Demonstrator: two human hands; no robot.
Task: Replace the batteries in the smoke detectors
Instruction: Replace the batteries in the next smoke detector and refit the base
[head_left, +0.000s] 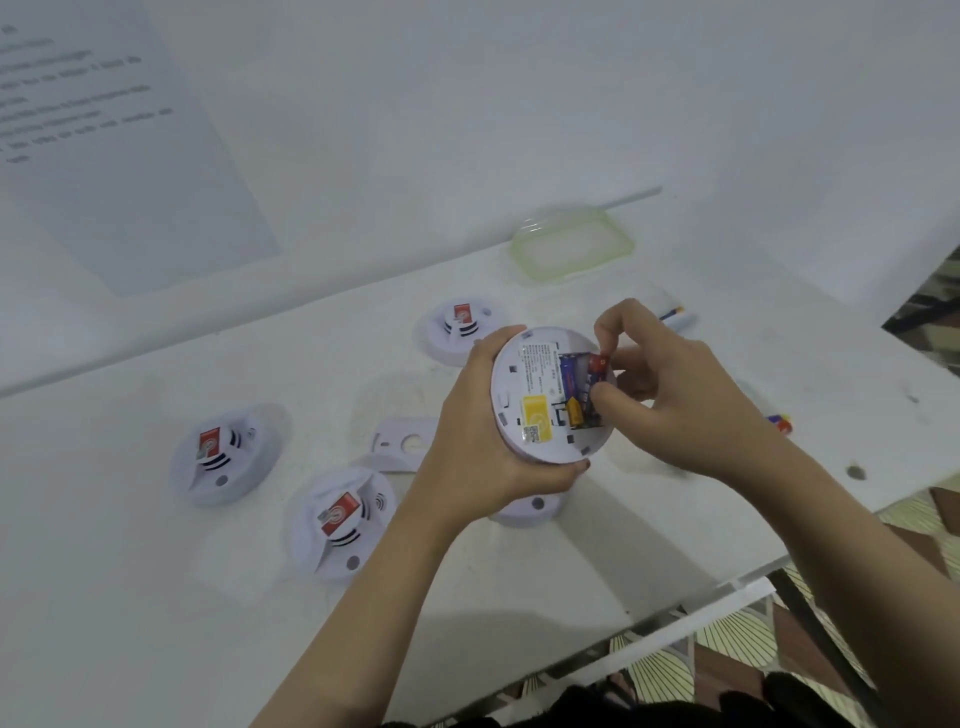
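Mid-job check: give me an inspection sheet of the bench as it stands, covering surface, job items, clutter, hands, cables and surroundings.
Surface: white table, faintly stained.
Job's things: held detector, back up, compartment open, battery in it; far detector, left detector and near detector lie on the table; fourth detector partly hidden under the hands; loose battery and second loose battery on the right.
Clutter: green-rimmed lid; white plate.
Grippers: left hand grips the held detector; right hand pinches the battery.
Cables: nothing seen.
Surroundings: printed sheet on the wall; patterned floor.
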